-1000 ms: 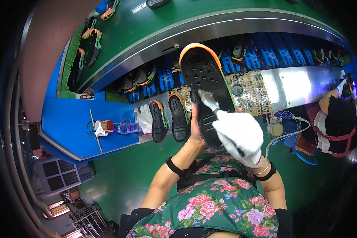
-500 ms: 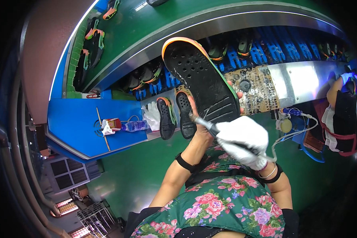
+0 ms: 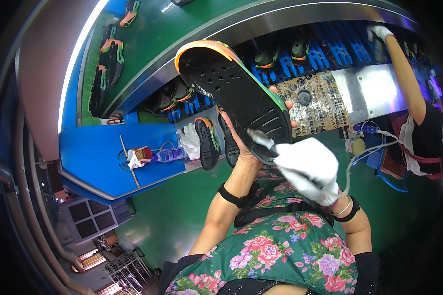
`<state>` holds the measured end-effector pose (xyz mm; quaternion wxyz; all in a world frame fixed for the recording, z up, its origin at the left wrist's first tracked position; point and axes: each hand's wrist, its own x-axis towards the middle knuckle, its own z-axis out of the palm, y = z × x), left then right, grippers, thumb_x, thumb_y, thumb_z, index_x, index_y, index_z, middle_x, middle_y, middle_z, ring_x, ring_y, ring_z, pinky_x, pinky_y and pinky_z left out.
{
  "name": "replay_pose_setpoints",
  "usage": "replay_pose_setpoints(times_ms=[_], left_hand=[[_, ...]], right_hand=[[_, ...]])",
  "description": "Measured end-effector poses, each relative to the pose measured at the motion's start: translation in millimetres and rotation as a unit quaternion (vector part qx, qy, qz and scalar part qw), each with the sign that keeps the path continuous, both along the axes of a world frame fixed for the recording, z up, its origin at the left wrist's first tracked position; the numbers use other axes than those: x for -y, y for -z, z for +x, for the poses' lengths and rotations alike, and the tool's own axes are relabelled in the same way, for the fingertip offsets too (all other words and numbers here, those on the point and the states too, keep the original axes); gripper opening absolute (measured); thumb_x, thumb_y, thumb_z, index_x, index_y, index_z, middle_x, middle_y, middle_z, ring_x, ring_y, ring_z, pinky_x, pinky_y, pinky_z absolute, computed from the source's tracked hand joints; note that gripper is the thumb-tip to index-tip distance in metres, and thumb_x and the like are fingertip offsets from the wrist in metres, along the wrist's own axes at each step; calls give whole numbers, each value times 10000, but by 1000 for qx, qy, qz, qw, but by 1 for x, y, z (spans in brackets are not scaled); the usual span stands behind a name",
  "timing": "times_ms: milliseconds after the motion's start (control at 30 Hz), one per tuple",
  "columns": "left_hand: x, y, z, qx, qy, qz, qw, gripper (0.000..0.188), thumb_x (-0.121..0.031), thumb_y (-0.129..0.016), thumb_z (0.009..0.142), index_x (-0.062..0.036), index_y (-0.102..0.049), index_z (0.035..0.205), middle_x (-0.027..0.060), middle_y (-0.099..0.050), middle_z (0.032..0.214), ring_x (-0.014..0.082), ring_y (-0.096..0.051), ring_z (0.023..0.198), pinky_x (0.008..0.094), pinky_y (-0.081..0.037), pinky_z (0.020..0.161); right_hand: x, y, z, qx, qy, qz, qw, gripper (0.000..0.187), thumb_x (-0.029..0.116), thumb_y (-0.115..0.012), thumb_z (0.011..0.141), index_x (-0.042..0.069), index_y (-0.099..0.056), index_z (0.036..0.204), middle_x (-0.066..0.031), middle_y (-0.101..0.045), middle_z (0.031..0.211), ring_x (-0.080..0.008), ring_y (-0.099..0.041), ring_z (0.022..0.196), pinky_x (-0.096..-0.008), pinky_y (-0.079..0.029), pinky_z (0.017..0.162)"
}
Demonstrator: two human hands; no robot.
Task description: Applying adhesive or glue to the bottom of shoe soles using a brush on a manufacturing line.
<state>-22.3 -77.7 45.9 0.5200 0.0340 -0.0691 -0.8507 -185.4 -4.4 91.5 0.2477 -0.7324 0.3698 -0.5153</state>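
Note:
My left hand (image 3: 246, 151), bare, grips a large black shoe sole (image 3: 243, 101) from beneath, thumb on its left edge and fingertips showing along the right edge. The sole has an orange and green rim, round holes toward its far end and grooves toward the near end. My right hand (image 3: 307, 167), in a white glove, is closed around a brush (image 3: 263, 140). The pale brush tip lies against the sole's grooved near end. Left of the held sole, a black shoe piece (image 3: 207, 147) with an orange edge and another black sole (image 3: 231, 145), partly hidden, lie on the ledge.
Shoe parts (image 3: 299, 49) sit on blue holders (image 3: 317, 58) along the line ahead. A taped brown sheet (image 3: 325, 105) bears a round black cap (image 3: 304, 97). On the blue table (image 3: 93, 162) are a plastic bottle (image 3: 170, 155) and a stick (image 3: 136, 178). A co-worker's gloved hand (image 3: 380, 34) reaches over the line.
The held sole has shifted left and tilted further. The brush has moved right and toward the near end of the sole. At the right, a co-worker's arm now stretches out over the line.

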Motion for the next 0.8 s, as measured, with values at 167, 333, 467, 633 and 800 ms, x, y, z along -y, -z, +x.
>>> replay_pose_setpoints(times_ms=[167, 333, 467, 633, 800], left_hand=[[3, 10, 15, 13, 39, -48, 998, 1132, -865, -551, 817, -34, -317, 1548, 212, -513, 1425, 468, -591, 1219, 588, -613, 849], [1, 5, 17, 86, 16, -14, 996, 1117, -833, -556, 840, -59, -269, 1594, 191, -415, 1536, 506, -577, 1223, 609, -599, 886], [7, 16, 31, 45, 67, -35, 996, 1156, -828, -584, 822, -60, -232, 1611, 193, -383, 1569, 530, -546, 1266, 617, -597, 919], [3, 12, 42, 48, 119, -13, 992, 1150, -741, -669, 828, -59, -194, 1623, 259, -299, 1597, 566, -513, 1282, 660, -504, 1020], [10, 17, 56, 124, 182, 5, 975, 1128, -698, -646, 842, -50, -175, 1635, 292, -279, 1616, 597, -500, 1283, 655, -466, 1057]], right_hand=[[2, 4, -4, 167, -120, 177, 962, 248, 17, -822, 779, 57, -789, 1022, -120, -776, 1001, -241, -730, 884, -348, -573, 763], [6, 8, -3, 14, -27, 20, 999, 245, 6, -829, 752, 79, -794, 983, -114, -777, 996, -253, -723, 828, -357, -564, 729], [1, 6, -2, 141, -135, 162, 967, 201, -1, -849, 725, 61, -803, 911, -118, -785, 984, -242, -737, 840, -349, -570, 735], [10, 15, -7, 102, -66, 112, 986, 229, 10, -824, 766, 76, -785, 982, -98, -785, 1002, -237, -738, 879, -353, -573, 771], [-6, 14, -1, -64, -139, -11, 988, 339, 60, -854, 733, 158, -795, 1052, -63, -781, 1049, -237, -736, 863, -343, -562, 737]])
